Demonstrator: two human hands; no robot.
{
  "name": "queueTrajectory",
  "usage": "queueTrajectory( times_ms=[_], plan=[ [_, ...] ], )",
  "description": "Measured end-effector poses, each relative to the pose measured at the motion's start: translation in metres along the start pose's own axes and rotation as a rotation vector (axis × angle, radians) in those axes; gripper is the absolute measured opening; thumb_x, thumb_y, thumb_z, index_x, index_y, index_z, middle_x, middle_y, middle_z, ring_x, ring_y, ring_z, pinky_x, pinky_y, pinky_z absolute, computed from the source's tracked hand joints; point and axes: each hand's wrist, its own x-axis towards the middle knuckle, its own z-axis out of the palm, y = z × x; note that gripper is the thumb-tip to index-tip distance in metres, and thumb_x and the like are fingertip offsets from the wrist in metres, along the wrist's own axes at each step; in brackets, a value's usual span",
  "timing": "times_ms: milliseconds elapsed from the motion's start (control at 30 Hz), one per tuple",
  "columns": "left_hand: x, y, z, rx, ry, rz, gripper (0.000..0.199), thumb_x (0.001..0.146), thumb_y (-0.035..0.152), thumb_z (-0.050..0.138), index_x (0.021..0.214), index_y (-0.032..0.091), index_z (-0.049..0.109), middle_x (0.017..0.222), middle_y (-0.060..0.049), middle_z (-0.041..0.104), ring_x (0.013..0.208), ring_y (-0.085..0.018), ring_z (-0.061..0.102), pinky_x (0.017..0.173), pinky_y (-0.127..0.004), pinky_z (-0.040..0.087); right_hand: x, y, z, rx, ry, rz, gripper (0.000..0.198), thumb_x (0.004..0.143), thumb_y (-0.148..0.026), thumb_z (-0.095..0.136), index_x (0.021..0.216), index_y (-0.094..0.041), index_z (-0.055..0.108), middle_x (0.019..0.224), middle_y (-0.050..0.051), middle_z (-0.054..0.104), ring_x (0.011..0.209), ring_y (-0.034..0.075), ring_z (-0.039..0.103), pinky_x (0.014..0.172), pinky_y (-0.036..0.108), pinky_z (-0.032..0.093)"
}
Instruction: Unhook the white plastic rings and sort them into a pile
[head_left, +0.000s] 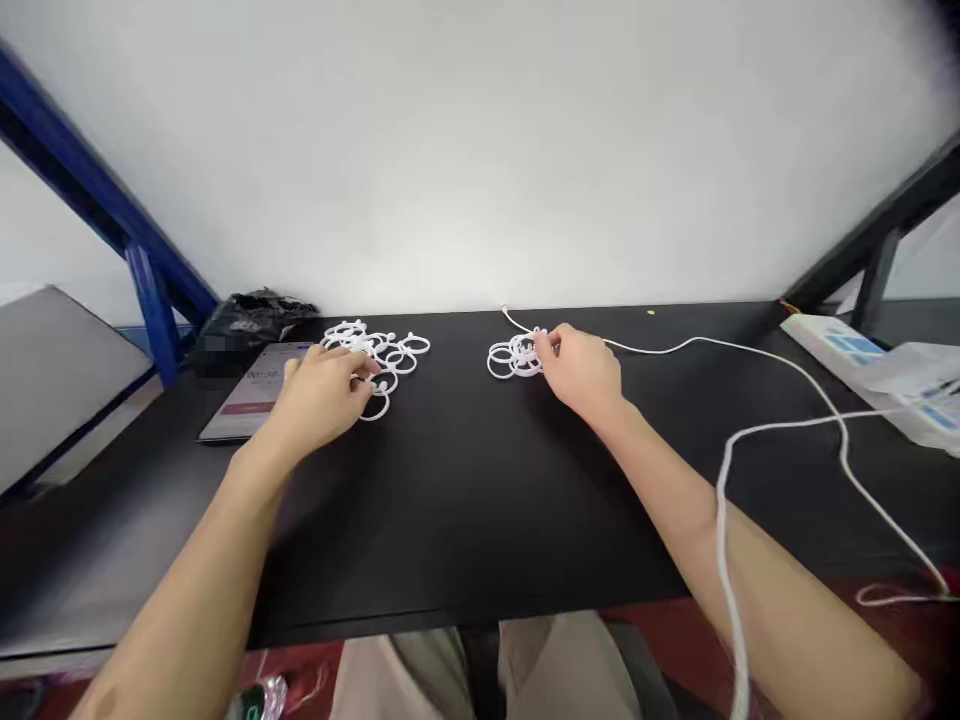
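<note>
On the left of the black table lies a loose pile of white plastic rings (405, 350), each with a small knob. My left hand (328, 393) is at the pile's near edge, its thumb and fingertips closing on a ring (385, 383). A smaller bunch of white rings (504, 360) sits near the middle, gathered at a thin white cord (697, 340). My right hand (581, 367) pinches at the right side of this bunch, where cord and rings meet; the fingers partly hide the grip. The cord's short free end points up and left beyond the bunch.
A phone (251, 400) with a lit screen lies under my left wrist, beside a crumpled black bag (259, 315). More white cord (724, 500) loops across my right forearm. At right rests a white and blue package (855, 350). A pale wall (480, 150) stands behind the table (465, 520).
</note>
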Motion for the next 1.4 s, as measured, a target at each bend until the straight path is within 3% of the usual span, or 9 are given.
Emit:
queueTrajectory(
  times_ms=[133, 300, 433, 567, 700, 867, 1100, 1400],
  plan=[
    [-0.004, -0.001, 0.004, 0.018, 0.046, 0.035, 0.025, 0.081, 0.028, 0.047, 0.095, 0.024, 0.067, 0.109, -0.009, 0.067, 0.108, -0.035, 0.051, 0.089, -0.051, 0.039, -0.002, -0.003, -0.004, 0.04, 0.042, 0.045, 0.035, 0.095, -0.049, 0.042, 0.103, -0.02, 0.06, 0.093, 0.01, 0.071, 0.084, 0.026, 0.066, 0.068, 0.034, 0.041],
    [-0.002, -0.002, 0.013, 0.034, 0.057, 0.111, 0.017, 0.083, 0.033, 0.051, 0.082, 0.024, 0.065, 0.102, -0.009, 0.066, 0.105, -0.035, 0.049, 0.086, -0.049, 0.039, -0.02, -0.019, -0.002, 0.143, 0.037, -0.163, 0.026, 0.095, -0.041, 0.045, 0.1, -0.021, 0.061, 0.092, 0.006, 0.069, 0.079, 0.02, 0.062, 0.065, 0.03, 0.038],
    [-0.004, 0.011, 0.009, -0.086, 0.114, 0.176, 0.015, 0.085, 0.034, 0.052, 0.08, 0.023, 0.061, 0.092, -0.007, 0.066, 0.097, -0.031, 0.05, 0.085, -0.045, 0.04, -0.041, -0.035, 0.003, 0.265, -0.132, -0.409, 0.025, 0.096, -0.041, 0.047, 0.093, -0.022, 0.062, 0.084, 0.001, 0.067, 0.074, 0.015, 0.059, 0.065, 0.028, 0.036],
    [-0.012, 0.033, 0.002, -0.316, 0.095, 0.232, 0.014, 0.087, 0.033, 0.052, 0.081, 0.022, 0.058, 0.078, -0.002, 0.062, 0.084, -0.022, 0.055, 0.073, -0.033, 0.043, -0.053, -0.044, 0.004, 0.37, -0.306, -0.533, 0.037, 0.098, -0.049, 0.042, 0.088, -0.021, 0.063, 0.077, 0.0, 0.065, 0.07, 0.012, 0.055, 0.064, 0.026, 0.034],
    [-0.017, 0.046, 0.006, -0.412, 0.041, 0.284, 0.011, 0.087, 0.032, 0.054, 0.086, 0.023, 0.06, 0.079, -0.001, 0.061, 0.078, -0.018, 0.057, 0.068, -0.029, 0.044, -0.057, -0.046, 0.006, 0.404, -0.373, -0.541, 0.038, 0.098, -0.048, 0.043, 0.079, -0.02, 0.06, 0.074, -0.001, 0.062, 0.063, 0.01, 0.05, 0.058, 0.025, 0.031],
    [-0.017, 0.05, 0.015, -0.381, 0.027, 0.278, 0.011, 0.087, 0.032, 0.055, 0.086, 0.023, 0.062, 0.08, -0.001, 0.06, 0.077, -0.018, 0.057, 0.067, -0.03, 0.044, -0.058, -0.047, 0.011, 0.355, -0.367, -0.526, 0.036, 0.096, -0.038, 0.046, 0.066, -0.019, 0.045, 0.065, -0.003, 0.055, 0.054, 0.008, 0.041, 0.053, 0.025, 0.025],
    [-0.012, 0.049, 0.012, -0.373, 0.13, 0.263, 0.012, 0.086, 0.033, 0.061, 0.093, 0.024, 0.061, 0.072, 0.002, 0.062, 0.082, -0.021, 0.055, 0.078, -0.035, 0.043, -0.057, -0.051, 0.008, 0.339, -0.305, -0.496, 0.034, 0.095, -0.035, 0.045, 0.065, -0.02, 0.044, 0.06, -0.004, 0.053, 0.052, 0.008, 0.04, 0.054, 0.026, 0.024],
    [-0.008, 0.055, 0.013, -0.394, 0.235, 0.207, 0.019, 0.09, 0.033, 0.056, 0.105, 0.023, 0.058, 0.081, 0.0, 0.067, 0.092, -0.024, 0.056, 0.088, -0.041, 0.041, -0.052, -0.053, 0.01, 0.403, -0.184, -0.471, 0.032, 0.093, -0.033, 0.047, 0.065, -0.02, 0.044, 0.059, -0.005, 0.053, 0.053, 0.008, 0.04, 0.055, 0.025, 0.025]
  ],
)
